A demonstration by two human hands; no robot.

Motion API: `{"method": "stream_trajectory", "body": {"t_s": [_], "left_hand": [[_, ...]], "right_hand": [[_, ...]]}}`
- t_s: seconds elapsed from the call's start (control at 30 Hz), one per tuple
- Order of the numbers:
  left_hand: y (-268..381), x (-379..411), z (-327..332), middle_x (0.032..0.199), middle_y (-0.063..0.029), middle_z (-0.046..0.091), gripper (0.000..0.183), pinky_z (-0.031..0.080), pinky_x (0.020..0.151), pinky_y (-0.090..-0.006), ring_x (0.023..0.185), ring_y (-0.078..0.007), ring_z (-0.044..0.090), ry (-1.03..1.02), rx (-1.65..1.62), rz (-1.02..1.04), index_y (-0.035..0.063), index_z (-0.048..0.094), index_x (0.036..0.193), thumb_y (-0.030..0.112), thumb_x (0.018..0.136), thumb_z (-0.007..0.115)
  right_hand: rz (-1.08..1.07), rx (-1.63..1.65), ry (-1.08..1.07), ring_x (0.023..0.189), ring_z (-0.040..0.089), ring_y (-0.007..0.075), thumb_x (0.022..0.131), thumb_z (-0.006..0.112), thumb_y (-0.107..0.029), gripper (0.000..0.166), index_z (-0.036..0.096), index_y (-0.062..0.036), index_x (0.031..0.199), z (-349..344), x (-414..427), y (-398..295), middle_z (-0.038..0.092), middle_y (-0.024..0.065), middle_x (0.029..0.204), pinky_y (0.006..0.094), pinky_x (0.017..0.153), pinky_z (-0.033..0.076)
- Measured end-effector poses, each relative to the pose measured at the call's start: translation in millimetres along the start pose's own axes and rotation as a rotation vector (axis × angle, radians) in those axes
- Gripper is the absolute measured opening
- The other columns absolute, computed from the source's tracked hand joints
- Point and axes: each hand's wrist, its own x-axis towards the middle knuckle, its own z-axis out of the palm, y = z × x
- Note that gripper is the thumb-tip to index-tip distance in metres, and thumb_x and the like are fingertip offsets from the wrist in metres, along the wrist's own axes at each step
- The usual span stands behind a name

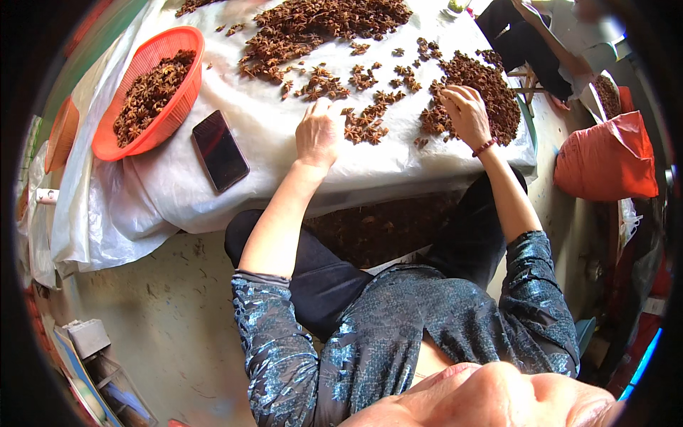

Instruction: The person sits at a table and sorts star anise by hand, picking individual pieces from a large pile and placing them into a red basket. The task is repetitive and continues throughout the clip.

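Observation:
Dried star anise lies in heaps and small clusters on a table covered with white plastic sheeting [277,176]. My left hand [320,131] is bent over the sheet beside a small cluster of star anise [365,128]; its fingertips are hidden, so I cannot tell whether it holds anything. My right hand [465,112], with a dark red bead bracelet at the wrist, rests its fingers at the left edge of a dense star anise heap [493,91]; its grip is unclear. A larger heap [315,26] spreads farther back.
An orange plastic basket [193,101] holding star anise stands tilted at the left, with a smartphone [220,151] near it. A red sack [605,157] stands on the floor at the right. Another person [565,48] sits beyond the table's right corner. Dark material lies beneath the table.

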Motion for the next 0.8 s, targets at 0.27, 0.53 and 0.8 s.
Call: {"method": "stream_trajectory", "body": {"t_s": [0.27,0.53,0.8], "left_hand": [[-25.6,10.6,41.2,0.079,-0.0146,0.064,0.012,0.053,0.068,-0.0386,0.076,-0.0304,0.065,-0.191,0.076,-0.061,0.0056,0.065,0.083,0.007,0.083,0.053],[-13.9,16.8,27.0,0.073,0.0017,0.064,0.013,0.046,0.054,-0.0194,0.059,-0.0022,0.053,-0.314,-0.764,-0.529,0.0033,0.068,0.095,0.011,0.087,0.061],[-11.1,15.2,21.7,0.084,-0.0036,0.066,0.018,0.051,0.063,-0.0225,0.068,-0.0090,0.061,-0.443,-1.276,-0.643,0.0004,0.065,0.103,0.007,0.088,0.057]], "right_hand": [[-0.088,0.146,-0.259,0.099,0.058,0.0253,0.084,0.057,-0.011,0.015,0.068,-0.0032,0.092,28.4,24.4,-16.6,0.065,0.0082,0.104,0.0367,0.089,0.044],[0.154,0.567,-0.141,0.074,0.062,0.0159,0.084,0.063,-0.010,0.018,0.065,-0.0063,0.102,9.0,23.0,-84.5,0.066,0.0065,0.094,0.0279,0.065,0.050],[0.224,0.977,-0.162,0.068,0.061,0.0098,0.080,0.065,-0.006,0.022,0.066,-0.0056,0.102,65.3,26.8,-114.9,0.067,0.0071,0.080,0.0248,0.063,0.050]]}}
